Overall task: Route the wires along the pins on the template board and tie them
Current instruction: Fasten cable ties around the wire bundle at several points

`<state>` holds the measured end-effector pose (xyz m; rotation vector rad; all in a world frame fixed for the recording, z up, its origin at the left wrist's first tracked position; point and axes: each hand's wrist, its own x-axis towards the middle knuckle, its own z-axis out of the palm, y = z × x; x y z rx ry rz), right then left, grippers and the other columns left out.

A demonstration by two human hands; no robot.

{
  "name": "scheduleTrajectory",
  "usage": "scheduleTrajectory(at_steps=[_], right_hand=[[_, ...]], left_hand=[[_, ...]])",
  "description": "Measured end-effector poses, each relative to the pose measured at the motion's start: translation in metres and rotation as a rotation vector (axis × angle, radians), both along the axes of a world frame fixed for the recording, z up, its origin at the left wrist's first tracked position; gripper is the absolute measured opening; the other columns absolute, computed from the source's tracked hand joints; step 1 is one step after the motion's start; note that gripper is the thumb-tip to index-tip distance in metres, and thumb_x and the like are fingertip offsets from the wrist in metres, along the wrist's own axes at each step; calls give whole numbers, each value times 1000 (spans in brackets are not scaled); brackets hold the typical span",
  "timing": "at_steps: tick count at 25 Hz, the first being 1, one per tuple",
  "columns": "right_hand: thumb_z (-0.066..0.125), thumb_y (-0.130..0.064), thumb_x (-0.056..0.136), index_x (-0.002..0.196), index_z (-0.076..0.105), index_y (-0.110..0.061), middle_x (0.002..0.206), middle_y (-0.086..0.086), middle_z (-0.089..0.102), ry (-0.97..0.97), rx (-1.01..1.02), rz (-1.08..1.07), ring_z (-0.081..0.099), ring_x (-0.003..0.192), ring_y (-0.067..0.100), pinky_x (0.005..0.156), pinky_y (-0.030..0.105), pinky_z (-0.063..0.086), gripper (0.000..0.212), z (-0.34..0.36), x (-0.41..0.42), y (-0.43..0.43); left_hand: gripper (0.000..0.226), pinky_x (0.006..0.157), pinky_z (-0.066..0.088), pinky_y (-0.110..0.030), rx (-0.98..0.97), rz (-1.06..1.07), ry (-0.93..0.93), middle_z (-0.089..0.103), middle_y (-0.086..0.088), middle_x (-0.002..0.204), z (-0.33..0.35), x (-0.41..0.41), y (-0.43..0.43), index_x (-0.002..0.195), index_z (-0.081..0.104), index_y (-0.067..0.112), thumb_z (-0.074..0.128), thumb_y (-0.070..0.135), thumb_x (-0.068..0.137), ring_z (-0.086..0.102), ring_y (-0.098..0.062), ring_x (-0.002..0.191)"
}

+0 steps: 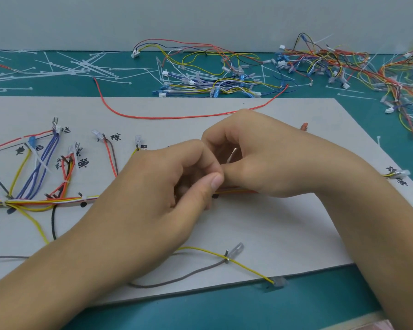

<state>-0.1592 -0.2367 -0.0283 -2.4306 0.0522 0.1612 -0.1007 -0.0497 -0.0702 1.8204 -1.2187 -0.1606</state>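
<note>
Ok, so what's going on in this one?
A person is routing wires on a template board. The left hand and right hand meet over the main wire bundle mid-board, fingers curled, apparently pinching a white cable tie around it. The bundle's left stretch is already tied, with branches fanned up toward handwritten labels. Spare ties and loose wires lie on the green mat behind.

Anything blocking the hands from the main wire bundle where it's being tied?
Nothing visible. The left hand and right hand sit right over the wire bundle, fingers curled and apparently pinching a pale tie strip between them. The contact itself is hidden.
</note>
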Motion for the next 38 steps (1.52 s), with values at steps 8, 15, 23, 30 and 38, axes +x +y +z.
scheduleTrajectory(at_steps=[8,15,23,30,38], right_hand=[[75,-14,87,83,72,-22,77,-5,75,7,-11,-23,71,75,11,73,41,59,9,-1,1,-2],[73,-14,89,84,74,-24,78,-6,75,-6,-28,-44,71,73,10,72,42,60,11,-2,1,-3],[72,-13,90,85,72,-24,75,-11,72,-30,-34,-58,67,67,4,64,28,55,12,-1,1,-3],[70,-9,91,87,72,-22,77,-3,73,-99,25,-54,67,69,9,63,29,55,13,-1,2,-3],[70,0,90,88,73,-14,78,1,75,-110,138,-23,68,69,9,59,15,46,14,-2,2,-3]], left_hand=[[12,56,61,-24,-125,31,340,78,6,80,-15,7,0,96,76,40,67,39,88,75,-13,60],[21,64,64,-26,-88,9,509,80,-2,84,-7,7,0,86,82,30,67,15,84,79,-18,71],[20,57,63,-31,-117,91,618,76,-13,70,6,-1,0,81,80,17,81,-3,82,77,-27,62],[18,60,64,-32,-68,143,621,76,-13,67,6,0,-3,79,81,17,78,-1,82,77,-30,62],[14,53,61,-29,-59,201,707,74,-17,65,6,0,-6,76,74,6,76,-6,84,76,-29,58]])
